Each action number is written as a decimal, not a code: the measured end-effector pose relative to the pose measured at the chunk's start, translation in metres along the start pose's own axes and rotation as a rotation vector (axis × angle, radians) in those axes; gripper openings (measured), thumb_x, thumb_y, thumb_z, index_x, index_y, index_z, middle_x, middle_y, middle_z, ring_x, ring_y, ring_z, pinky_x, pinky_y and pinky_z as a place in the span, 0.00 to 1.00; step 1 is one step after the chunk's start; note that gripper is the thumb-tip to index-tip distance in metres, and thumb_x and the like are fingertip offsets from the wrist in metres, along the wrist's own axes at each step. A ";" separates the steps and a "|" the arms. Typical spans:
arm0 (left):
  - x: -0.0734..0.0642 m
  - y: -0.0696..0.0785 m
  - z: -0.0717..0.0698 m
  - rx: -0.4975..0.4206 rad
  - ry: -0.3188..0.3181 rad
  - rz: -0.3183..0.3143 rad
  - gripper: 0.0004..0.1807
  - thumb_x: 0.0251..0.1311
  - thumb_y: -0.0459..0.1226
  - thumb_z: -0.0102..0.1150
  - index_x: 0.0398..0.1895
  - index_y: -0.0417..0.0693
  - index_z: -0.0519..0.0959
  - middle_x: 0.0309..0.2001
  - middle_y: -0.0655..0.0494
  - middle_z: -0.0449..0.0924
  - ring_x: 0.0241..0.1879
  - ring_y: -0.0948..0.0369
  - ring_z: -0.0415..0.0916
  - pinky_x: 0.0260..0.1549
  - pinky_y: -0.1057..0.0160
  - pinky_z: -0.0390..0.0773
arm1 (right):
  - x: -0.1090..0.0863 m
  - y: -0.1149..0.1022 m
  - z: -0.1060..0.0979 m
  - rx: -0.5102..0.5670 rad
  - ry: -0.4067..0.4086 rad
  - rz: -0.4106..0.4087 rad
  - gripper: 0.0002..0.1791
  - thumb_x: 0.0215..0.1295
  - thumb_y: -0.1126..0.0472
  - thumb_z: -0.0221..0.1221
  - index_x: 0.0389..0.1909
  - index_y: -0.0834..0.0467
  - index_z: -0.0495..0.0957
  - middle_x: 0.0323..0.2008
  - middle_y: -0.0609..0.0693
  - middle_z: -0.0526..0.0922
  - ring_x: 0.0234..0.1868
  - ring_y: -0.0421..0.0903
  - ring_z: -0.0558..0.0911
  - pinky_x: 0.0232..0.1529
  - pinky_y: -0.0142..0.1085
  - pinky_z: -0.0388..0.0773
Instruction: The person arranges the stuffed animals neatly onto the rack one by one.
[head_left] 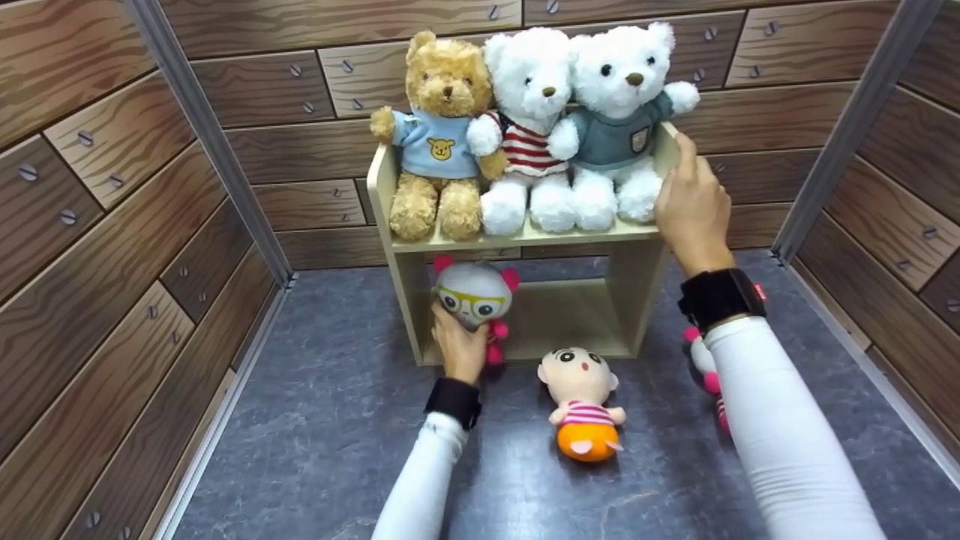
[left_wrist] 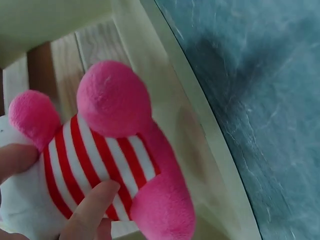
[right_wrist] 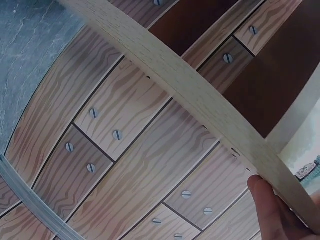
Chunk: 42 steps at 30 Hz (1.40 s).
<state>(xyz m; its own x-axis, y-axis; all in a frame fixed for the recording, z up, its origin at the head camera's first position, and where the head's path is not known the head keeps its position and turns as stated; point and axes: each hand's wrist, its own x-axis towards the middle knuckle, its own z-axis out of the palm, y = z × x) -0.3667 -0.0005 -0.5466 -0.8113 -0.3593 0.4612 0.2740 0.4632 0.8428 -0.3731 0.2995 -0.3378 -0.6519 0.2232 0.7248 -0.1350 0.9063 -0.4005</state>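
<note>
A plush panda doll with pink ears and yellow glasses is at the left of the wooden shelf's lower compartment. My left hand grips it around the neck and upper body. In the left wrist view my fingers lie across its red-and-white striped body, with the pink limbs pointing away from the hand. My right hand holds the right side panel of the wooden shelf near its top. The right wrist view has a fingertip at that panel's edge.
On the upper shelf sit a brown teddy bear, a white bear in stripes and a white bear in green. A boy doll in orange lies on the floor in front. Another pink-and-white plush is partly behind my right forearm.
</note>
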 end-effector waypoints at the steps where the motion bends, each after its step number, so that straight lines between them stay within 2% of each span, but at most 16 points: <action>1: 0.004 -0.002 0.003 0.010 -0.004 -0.014 0.51 0.42 0.29 0.75 0.70 0.28 0.57 0.62 0.28 0.70 0.60 0.36 0.70 0.62 0.42 0.66 | 0.000 0.000 0.000 -0.001 0.002 0.003 0.24 0.74 0.62 0.43 0.70 0.56 0.63 0.43 0.71 0.79 0.34 0.76 0.79 0.31 0.67 0.74; 6: 0.016 -0.018 0.013 0.111 0.010 -0.114 0.49 0.51 0.32 0.73 0.72 0.25 0.55 0.63 0.25 0.69 0.61 0.31 0.67 0.63 0.42 0.67 | -0.001 0.000 0.002 0.002 -0.002 0.004 0.24 0.74 0.62 0.44 0.70 0.55 0.63 0.42 0.70 0.79 0.33 0.75 0.79 0.30 0.67 0.73; 10: 0.022 -0.028 0.017 0.141 0.044 -0.137 0.47 0.55 0.33 0.71 0.72 0.24 0.55 0.62 0.24 0.69 0.59 0.30 0.69 0.61 0.40 0.69 | -0.001 0.000 0.001 0.001 -0.010 0.005 0.24 0.75 0.62 0.44 0.70 0.55 0.63 0.42 0.70 0.79 0.33 0.75 0.79 0.31 0.66 0.74; 19: 0.035 -0.035 0.040 0.114 0.033 -0.110 0.44 0.59 0.32 0.66 0.72 0.25 0.53 0.64 0.24 0.67 0.55 0.28 0.70 0.57 0.38 0.71 | 0.000 0.006 -0.009 -0.007 -0.014 0.028 0.25 0.74 0.62 0.43 0.70 0.56 0.62 0.44 0.71 0.78 0.34 0.74 0.78 0.31 0.65 0.75; 22: 0.041 -0.040 0.046 0.136 0.048 -0.050 0.43 0.58 0.30 0.67 0.71 0.23 0.54 0.62 0.23 0.67 0.56 0.28 0.70 0.57 0.37 0.71 | 0.000 0.006 -0.008 0.000 -0.024 0.030 0.25 0.75 0.62 0.43 0.71 0.56 0.61 0.44 0.72 0.78 0.33 0.74 0.78 0.31 0.65 0.75; 26: 0.054 -0.050 0.043 0.199 0.056 0.000 0.42 0.57 0.31 0.68 0.69 0.22 0.56 0.59 0.24 0.71 0.56 0.31 0.71 0.57 0.38 0.71 | 0.000 0.001 0.000 0.009 -0.020 0.029 0.24 0.75 0.62 0.42 0.70 0.56 0.62 0.43 0.71 0.78 0.33 0.74 0.78 0.30 0.65 0.75; 30: 0.067 -0.054 0.041 0.251 0.015 -0.068 0.42 0.58 0.34 0.68 0.70 0.26 0.56 0.59 0.28 0.72 0.57 0.34 0.71 0.58 0.42 0.72 | -0.001 -0.004 0.004 0.012 -0.007 0.023 0.24 0.75 0.62 0.43 0.70 0.55 0.62 0.42 0.71 0.78 0.33 0.74 0.79 0.31 0.65 0.75; 36: 0.081 -0.052 0.044 0.252 -0.048 -0.177 0.43 0.61 0.33 0.65 0.75 0.35 0.53 0.63 0.31 0.70 0.59 0.37 0.71 0.58 0.45 0.73 | -0.001 -0.007 0.002 0.016 0.008 0.027 0.24 0.75 0.62 0.42 0.70 0.54 0.63 0.41 0.70 0.78 0.35 0.74 0.78 0.31 0.66 0.73; 42: 0.084 -0.057 0.052 0.248 -0.047 -0.164 0.44 0.60 0.33 0.66 0.74 0.34 0.53 0.62 0.31 0.70 0.57 0.37 0.73 0.55 0.45 0.76 | -0.003 -0.004 0.001 0.001 0.019 0.036 0.23 0.75 0.62 0.42 0.69 0.55 0.64 0.40 0.70 0.78 0.33 0.73 0.79 0.30 0.64 0.75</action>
<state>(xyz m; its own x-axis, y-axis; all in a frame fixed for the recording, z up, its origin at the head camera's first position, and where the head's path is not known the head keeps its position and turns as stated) -0.4779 -0.0151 -0.5706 -0.8590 -0.4105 0.3059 0.0072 0.5878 0.8089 -0.3714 0.2953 -0.3387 -0.6424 0.2622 0.7202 -0.1128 0.8971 -0.4271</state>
